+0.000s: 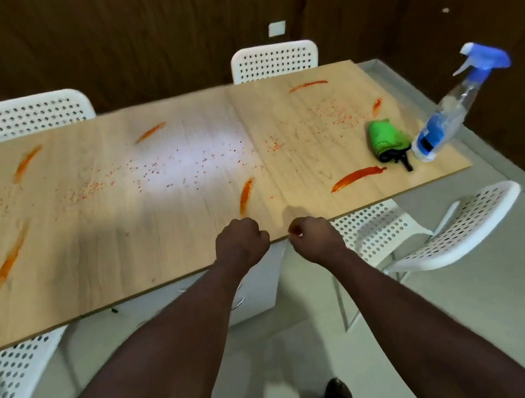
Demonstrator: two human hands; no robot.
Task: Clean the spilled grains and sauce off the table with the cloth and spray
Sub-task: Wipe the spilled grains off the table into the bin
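Orange sauce streaks (10,260) and scattered grains (179,167) cover a long wooden table (98,261). At its near edge, the left hand (241,241) and right hand (312,236) hover as closed, empty fists. Far right, a rolled green cloth (386,140) lies just beside the spray bottle (448,112).

Open tabletop (158,251) ahead; only cloth (385,140) and spray bottle (442,120) crowd its right end.
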